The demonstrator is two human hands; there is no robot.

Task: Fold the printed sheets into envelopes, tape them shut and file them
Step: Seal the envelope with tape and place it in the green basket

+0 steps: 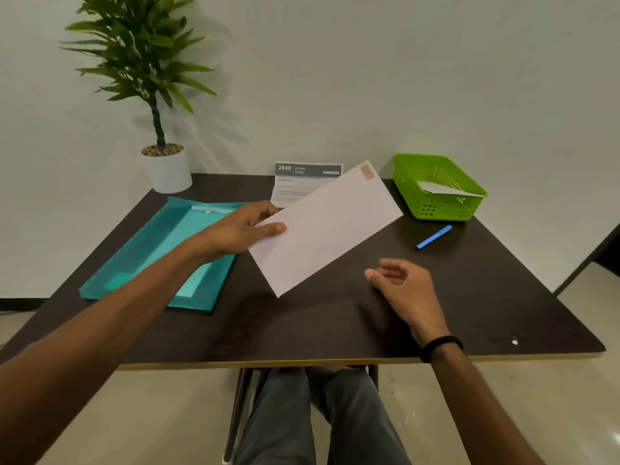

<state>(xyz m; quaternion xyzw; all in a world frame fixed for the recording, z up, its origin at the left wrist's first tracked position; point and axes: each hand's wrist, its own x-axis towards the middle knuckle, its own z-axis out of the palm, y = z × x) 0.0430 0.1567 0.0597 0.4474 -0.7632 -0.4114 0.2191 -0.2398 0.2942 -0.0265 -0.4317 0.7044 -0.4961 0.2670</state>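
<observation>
My left hand (246, 229) pinches the left edge of a white envelope (327, 226), thumb on top, and holds it tilted above the dark table (302, 330). A small stamp marks the envelope's far corner. My right hand (406, 290) hovers just over the table to the right of the envelope, fingers loosely curled, holding nothing. A printed sheet (302, 182) lies at the back of the table, partly hidden behind the envelope. A teal plastic file folder (151, 256) lies flat on the left under my left forearm.
A green plastic basket (436, 209) with a white paper inside stands at the back right. A blue pen (433, 237) lies in front of it. A potted plant (164, 166) stands at the back left corner against the wall. My legs show below the table's front edge.
</observation>
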